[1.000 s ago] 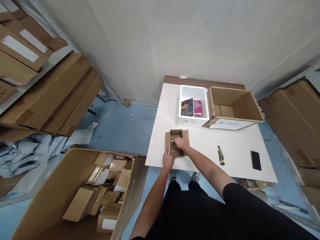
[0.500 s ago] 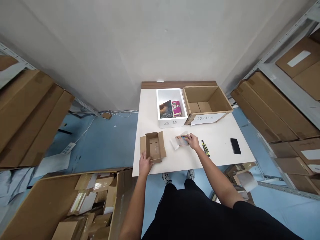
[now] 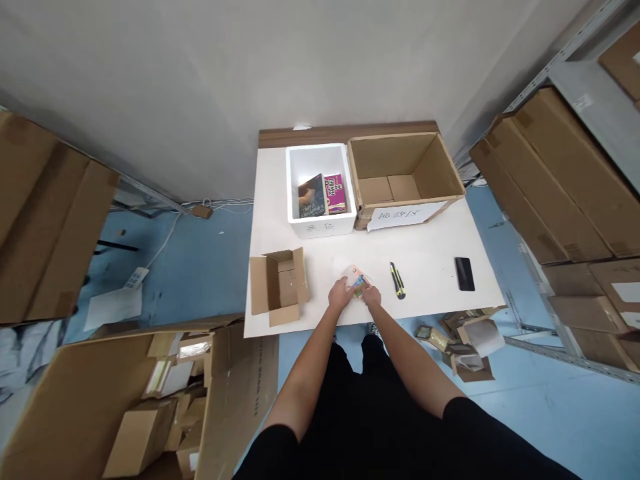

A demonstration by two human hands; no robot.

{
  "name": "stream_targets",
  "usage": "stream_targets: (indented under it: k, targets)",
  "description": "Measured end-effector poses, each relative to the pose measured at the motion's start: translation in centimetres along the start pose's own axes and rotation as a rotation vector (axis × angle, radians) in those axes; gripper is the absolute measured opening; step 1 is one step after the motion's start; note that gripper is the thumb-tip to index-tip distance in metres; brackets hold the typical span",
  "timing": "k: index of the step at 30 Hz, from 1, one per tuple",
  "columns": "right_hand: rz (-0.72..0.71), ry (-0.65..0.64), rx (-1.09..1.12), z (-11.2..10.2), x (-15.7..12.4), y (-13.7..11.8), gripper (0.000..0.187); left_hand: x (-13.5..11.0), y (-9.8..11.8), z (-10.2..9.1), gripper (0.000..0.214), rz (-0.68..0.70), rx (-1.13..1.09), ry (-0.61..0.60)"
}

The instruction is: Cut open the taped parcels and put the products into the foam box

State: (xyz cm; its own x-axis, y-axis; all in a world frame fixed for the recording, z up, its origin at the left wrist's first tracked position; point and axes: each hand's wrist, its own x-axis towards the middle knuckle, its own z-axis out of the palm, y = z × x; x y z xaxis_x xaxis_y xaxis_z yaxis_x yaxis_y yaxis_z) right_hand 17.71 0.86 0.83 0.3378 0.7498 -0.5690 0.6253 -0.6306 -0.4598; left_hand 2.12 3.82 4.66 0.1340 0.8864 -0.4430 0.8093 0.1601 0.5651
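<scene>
Seen from above, a person's two bare hands meet near the middle of a white surface's (image 3: 430, 257) near edge, both holding one small, flat, colourful packet (image 3: 356, 280). The left hand (image 3: 339, 295) grips it from the left and the right hand (image 3: 371, 298) from the right, fingers drawn in narrow at its edges; this two-sided hold probably keeps the thin thing steady. Its print is too small to read, and the hands cover part of it. To the left, a small cardboard box (image 3: 284, 315) sits with its flaps folded outward, which leaves its inside within reach. Just right of the right hand lies a yellow-and-black utility knife (image 3: 398, 281), apparently kept handy; a dark phone (image 3: 465, 274) lies farther right, well apart. On the far side, a white foam box (image 3: 323, 227) and a larger open carton (image 3: 390, 152) stand side by side, handwriting facing the person, likely so it can be read. A dark book (image 3: 311, 197) and a purple book (image 3: 335, 193) lie in the foam box; its raised wall bars a low, straight reach to them. On the floor at left, a huge carton (image 3: 240, 387) of parcels (image 3: 135, 440) crowds the surface, and shelved boxes (image 3: 545, 187) hem in the right.
</scene>
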Motion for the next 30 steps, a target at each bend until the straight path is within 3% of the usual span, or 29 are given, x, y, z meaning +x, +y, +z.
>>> stream_targets:
  k: [3,6,10,14,18,23,26,30]
  targets:
    - [0.077,-0.079,-0.113,-0.8,0.2,1.3,0.036,3.2,1.0,4.0,0.043,-0.219,-0.061,0.109]
    - [0.093,-0.054,-0.199,-2.0,0.5,2.4,0.039,4.8,0.3,5.3,0.019,-0.319,-0.249,0.235]
    - [0.015,-0.019,-0.185,-3.4,1.2,2.8,0.043,4.8,-2.7,3.4,0.028,-0.411,-0.385,0.256]
    - [-0.147,-0.008,-0.223,-2.9,1.4,1.8,0.05,2.7,-5.2,1.5,0.04,-0.537,-0.425,0.291]
    - [-0.334,-0.009,-0.43,-1.0,0.5,1.2,0.056,0.7,-4.2,3.6,0.023,-0.52,-0.488,0.191]
    - [-0.365,-0.092,-0.564,0.3,0.2,1.5,0.063,1.0,-1.6,7.7,0.02,-0.528,-0.612,0.045]
    - [-0.343,-0.123,-0.545,0.2,1.1,1.5,0.06,1.1,-1.2,8.3,0.024,-0.511,-0.692,0.031]
    - [-0.259,-0.189,-0.392,-1.2,2.3,1.5,0.062,0.9,-0.5,7.1,0.025,-0.402,-0.802,0.022]
